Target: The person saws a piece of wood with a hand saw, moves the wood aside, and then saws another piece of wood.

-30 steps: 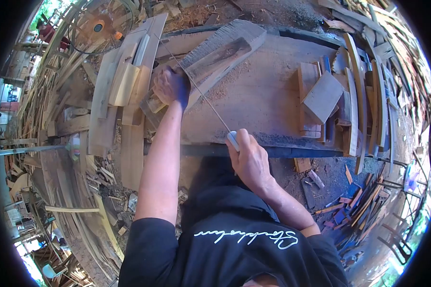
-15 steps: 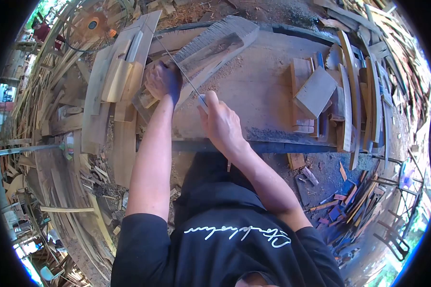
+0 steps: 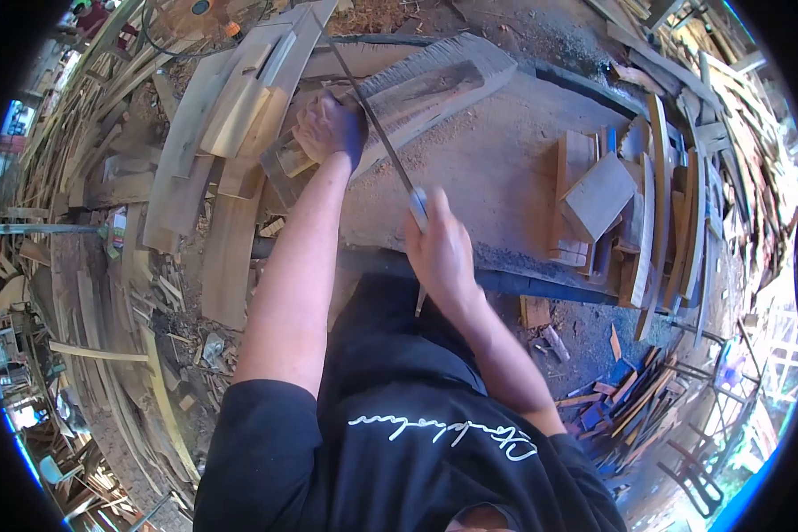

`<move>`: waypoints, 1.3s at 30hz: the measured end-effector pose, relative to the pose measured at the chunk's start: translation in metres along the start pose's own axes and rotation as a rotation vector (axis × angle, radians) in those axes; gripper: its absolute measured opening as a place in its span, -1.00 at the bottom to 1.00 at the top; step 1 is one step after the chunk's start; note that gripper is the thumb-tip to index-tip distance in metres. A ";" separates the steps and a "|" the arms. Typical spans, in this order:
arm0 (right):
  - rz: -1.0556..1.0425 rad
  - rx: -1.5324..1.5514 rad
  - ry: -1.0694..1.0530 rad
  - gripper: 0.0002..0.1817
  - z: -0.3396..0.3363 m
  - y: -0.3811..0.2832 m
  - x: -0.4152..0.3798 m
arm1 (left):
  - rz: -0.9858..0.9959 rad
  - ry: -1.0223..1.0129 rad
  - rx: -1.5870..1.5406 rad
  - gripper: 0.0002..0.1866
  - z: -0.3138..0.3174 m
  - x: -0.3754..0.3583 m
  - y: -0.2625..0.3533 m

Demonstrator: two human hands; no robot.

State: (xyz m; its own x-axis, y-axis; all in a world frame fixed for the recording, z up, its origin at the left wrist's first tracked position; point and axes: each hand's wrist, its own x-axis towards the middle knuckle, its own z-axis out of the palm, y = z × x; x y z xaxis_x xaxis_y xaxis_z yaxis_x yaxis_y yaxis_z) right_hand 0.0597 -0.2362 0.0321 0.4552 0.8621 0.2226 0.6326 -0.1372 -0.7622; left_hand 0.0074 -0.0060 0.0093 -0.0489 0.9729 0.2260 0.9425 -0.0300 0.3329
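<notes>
A long thin saw-like blade runs from the upper left down to a pale handle. Around that handle my right hand is closed, slightly blurred. My left hand lies on the lower left part of a thick, rough wooden piece, its fingers bent against the wood; what exactly they hold is hard to make out. The blade passes just right of my left hand, over the wooden piece. Beneath it is a wide wooden bench top with sawdust on it.
Planks lie at the left of the bench. Stacked blocks and curved boards stand at its right end. Wood scraps cover the ground at the lower right. Long timber strips lie at the lower left.
My right hand and the handle have moved down and to the right, with more of the blade now showing. The view has shifted a little; my left hand stays on the wood.
</notes>
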 end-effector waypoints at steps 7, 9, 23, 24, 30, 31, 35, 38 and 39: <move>0.025 -0.005 -0.066 -0.77 -0.004 0.003 0.012 | 0.089 0.115 -0.110 -0.63 0.002 -0.004 -0.004; -0.012 -0.026 -0.049 -0.77 -0.001 0.002 0.026 | 0.105 0.135 -0.131 -0.62 0.008 -0.002 -0.008; 0.084 0.125 -0.005 -0.72 -0.059 0.010 -0.046 | 0.139 0.197 -0.141 -0.68 -0.008 -0.006 -0.004; 0.081 0.126 0.005 -0.72 -0.055 0.012 -0.043 | 0.136 0.196 -0.128 -0.68 -0.007 -0.005 -0.004; 0.018 -0.024 -0.048 -0.72 -0.040 0.018 -0.046 | 0.091 0.135 -0.124 -0.63 -0.003 -0.004 -0.001; 0.023 -0.025 -0.054 -0.72 -0.040 0.018 -0.048 | 0.089 0.128 -0.130 -0.62 -0.014 -0.008 0.002; 0.042 -0.046 -0.074 -0.71 -0.045 0.013 -0.053 | 0.095 0.107 -0.103 -0.63 -0.013 -0.006 0.001; 0.049 -0.027 -0.079 -0.72 -0.040 0.009 -0.049 | 0.085 0.106 -0.076 -0.63 -0.009 -0.003 -0.001; 0.039 0.000 -0.073 -0.72 -0.036 0.008 -0.044 | 0.093 0.088 -0.059 -0.63 -0.009 -0.003 -0.001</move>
State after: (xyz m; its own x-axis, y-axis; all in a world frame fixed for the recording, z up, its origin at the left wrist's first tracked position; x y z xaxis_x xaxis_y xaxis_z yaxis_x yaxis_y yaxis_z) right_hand 0.0675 -0.2927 0.0377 0.4324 0.8895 0.1476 0.6151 -0.1713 -0.7696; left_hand 0.0034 -0.0112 0.0163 0.0062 0.9414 0.3373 0.9235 -0.1347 0.3591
